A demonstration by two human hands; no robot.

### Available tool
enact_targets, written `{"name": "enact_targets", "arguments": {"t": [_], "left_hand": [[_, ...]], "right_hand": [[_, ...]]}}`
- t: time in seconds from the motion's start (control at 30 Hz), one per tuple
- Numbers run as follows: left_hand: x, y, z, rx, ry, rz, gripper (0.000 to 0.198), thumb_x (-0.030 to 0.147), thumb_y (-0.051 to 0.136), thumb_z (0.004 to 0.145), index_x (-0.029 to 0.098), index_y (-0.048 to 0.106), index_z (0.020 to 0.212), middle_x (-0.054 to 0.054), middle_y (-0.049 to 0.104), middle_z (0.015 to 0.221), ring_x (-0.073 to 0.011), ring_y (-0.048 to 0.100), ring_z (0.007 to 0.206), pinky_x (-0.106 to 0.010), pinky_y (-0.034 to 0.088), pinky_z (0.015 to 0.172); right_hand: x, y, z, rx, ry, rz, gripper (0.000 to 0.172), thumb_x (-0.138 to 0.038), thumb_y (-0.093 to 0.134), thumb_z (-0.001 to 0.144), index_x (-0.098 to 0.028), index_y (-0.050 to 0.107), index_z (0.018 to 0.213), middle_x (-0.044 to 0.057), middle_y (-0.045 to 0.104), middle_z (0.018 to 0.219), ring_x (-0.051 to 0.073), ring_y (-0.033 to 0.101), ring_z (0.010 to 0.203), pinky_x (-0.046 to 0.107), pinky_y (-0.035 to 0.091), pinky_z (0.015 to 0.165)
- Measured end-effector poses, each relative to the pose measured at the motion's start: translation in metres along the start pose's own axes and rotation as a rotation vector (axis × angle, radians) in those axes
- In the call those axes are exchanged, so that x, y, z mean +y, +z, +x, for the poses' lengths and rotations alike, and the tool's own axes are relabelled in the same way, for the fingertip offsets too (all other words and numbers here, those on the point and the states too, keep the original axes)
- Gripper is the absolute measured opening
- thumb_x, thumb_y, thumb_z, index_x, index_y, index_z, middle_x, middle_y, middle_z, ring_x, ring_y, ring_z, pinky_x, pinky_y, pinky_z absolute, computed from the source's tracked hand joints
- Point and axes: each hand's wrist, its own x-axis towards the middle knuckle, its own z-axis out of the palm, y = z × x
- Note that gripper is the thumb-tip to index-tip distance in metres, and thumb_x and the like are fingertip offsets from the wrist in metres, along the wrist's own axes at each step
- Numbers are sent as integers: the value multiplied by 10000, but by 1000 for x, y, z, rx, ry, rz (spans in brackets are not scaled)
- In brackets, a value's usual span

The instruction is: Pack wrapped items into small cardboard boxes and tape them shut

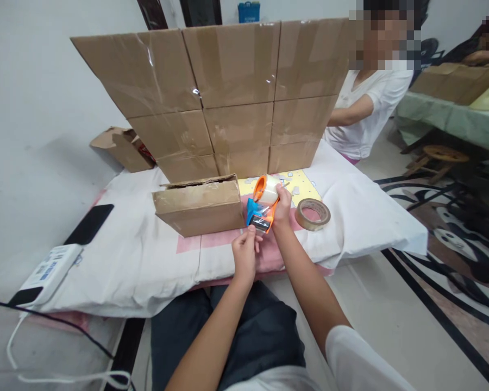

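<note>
My right hand [284, 205] is wrapped round an orange and blue tape dispenser [264, 209] that carries a roll of clear tape. At the dispenser's lower end, my left hand [245, 248] pinches near the cutting edge with thumb and finger; a loose tape end there is too small to make out. Left of the dispenser stands a small cardboard box [199, 209], its top flaps slightly parted. To the right of my right hand a roll of brown tape [313, 214] lies on the cloth.
A wall of stacked, taped cardboard boxes [240, 130] rises behind. An opened carton [124, 149], a black phone [89, 224] and a white power strip [51, 274] are on the left of the cloth-covered table [138, 271]. Another person [358, 108] stands at back right.
</note>
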Motion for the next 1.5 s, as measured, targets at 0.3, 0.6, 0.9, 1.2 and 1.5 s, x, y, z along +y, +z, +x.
{"name": "enact_targets", "arguments": {"t": [0.3, 0.6, 0.9, 1.2, 1.5], "left_hand": [[1, 1, -1, -6, -11, -6, 626, 722, 587, 833, 169, 619, 541, 23, 454, 436, -96, 411, 443, -246, 324, 483], [-6, 1, 0, -26, 53, -5, 648, 758, 522, 847, 174, 626, 586, 2, 529, 508, -109, 435, 475, -252, 336, 496], [-6, -2, -7, -47, 94, 35, 526, 634, 587, 883, 182, 634, 617, 22, 502, 510, -121, 466, 502, -250, 372, 518], [-3, -1, -9, -17, 135, 73, 482, 589, 577, 903, 184, 644, 651, 30, 480, 527, -122, 446, 520, -254, 359, 540], [-11, 1, -7, 119, 170, 95, 448, 513, 565, 932, 195, 572, 617, 42, 402, 554, -125, 392, 570, -259, 315, 571]], "right_hand": [[-4, 4, 0, 64, 14, 25, 411, -493, 727, 736, -223, 430, 651, -73, 434, 599, 86, 452, 544, 221, 423, 515], [-2, 5, -1, 17, 16, -6, 431, -495, 734, 727, -220, 422, 615, -80, 406, 557, 77, 423, 491, 220, 400, 472], [3, 0, 4, 3, 22, 2, 405, -497, 699, 756, -222, 424, 644, -77, 421, 564, 87, 459, 499, 221, 412, 483], [6, 4, 4, -19, 89, -18, 362, -466, 693, 786, -215, 465, 655, -72, 463, 536, 104, 502, 481, 231, 446, 473], [8, -3, 24, -83, 400, 87, 233, -366, 647, 795, -204, 520, 684, -42, 549, 522, 131, 548, 469, 261, 508, 503]]}}
